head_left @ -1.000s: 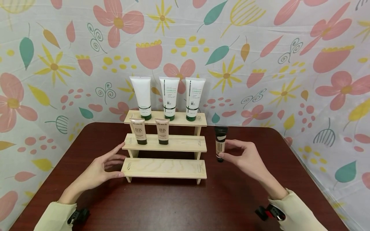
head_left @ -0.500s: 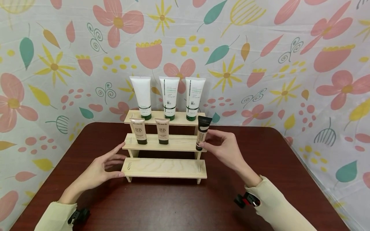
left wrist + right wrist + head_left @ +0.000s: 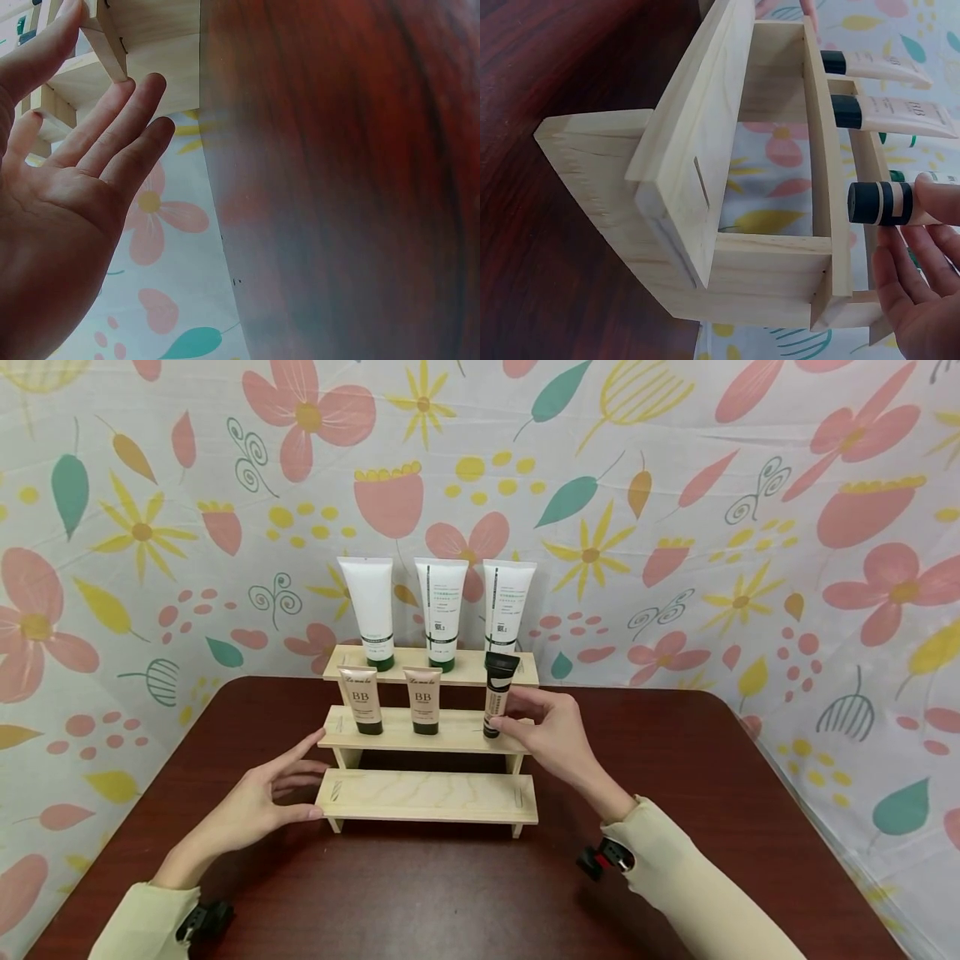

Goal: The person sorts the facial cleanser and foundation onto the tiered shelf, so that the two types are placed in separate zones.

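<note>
My right hand (image 3: 551, 731) pinches a small black and beige cosmetic tube (image 3: 497, 693), cap down and slightly tilted, at the right part of the middle step of a three-step wooden display rack (image 3: 427, 797). In the right wrist view, thumb and fingers hold the tube (image 3: 889, 204) with its black cap close to the step; I cannot tell whether it touches. My left hand (image 3: 255, 797) rests its fingertips against the rack's left side, fingers extended. The left wrist view shows these fingers (image 3: 124, 127) fairly straight at the wooden end pieces.
Two beige BB cream tubes (image 3: 362, 700) stand on the middle step, left of the held tube. On the top step stand three white tubes (image 3: 441, 610) with green caps, the right one partly hidden. A flowered cloth (image 3: 675, 527) hangs behind the dark table (image 3: 420, 893).
My right hand has carried the black and beige tube leftward and up, from beside the rack to the right part of the middle step. My left hand has stayed in place.
</note>
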Available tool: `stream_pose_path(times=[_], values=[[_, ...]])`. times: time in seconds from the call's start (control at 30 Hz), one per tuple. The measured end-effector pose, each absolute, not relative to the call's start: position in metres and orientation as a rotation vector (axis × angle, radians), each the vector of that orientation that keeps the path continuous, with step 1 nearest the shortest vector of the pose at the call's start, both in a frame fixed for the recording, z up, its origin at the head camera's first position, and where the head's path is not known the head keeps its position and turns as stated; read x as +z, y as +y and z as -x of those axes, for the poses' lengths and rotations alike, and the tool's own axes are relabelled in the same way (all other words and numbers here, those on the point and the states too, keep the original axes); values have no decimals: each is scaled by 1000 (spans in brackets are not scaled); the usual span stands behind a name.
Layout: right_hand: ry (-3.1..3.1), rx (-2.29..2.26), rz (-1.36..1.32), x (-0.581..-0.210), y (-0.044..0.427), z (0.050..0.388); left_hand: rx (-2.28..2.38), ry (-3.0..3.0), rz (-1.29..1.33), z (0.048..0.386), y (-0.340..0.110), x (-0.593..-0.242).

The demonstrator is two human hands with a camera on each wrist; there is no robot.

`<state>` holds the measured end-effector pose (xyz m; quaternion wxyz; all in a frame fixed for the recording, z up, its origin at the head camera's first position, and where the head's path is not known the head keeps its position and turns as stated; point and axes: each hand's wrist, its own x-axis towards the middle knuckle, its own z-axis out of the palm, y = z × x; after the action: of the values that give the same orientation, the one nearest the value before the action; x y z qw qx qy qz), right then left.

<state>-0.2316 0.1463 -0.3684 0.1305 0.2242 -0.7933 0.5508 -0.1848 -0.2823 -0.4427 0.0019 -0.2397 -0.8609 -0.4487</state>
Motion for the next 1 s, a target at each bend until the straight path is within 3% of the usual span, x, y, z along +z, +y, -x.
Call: stream_pose_path(times=[1.0], values=[[-2346,1649,-603,-375,136,244,-1403,-2705,737,185,-282,-442]])
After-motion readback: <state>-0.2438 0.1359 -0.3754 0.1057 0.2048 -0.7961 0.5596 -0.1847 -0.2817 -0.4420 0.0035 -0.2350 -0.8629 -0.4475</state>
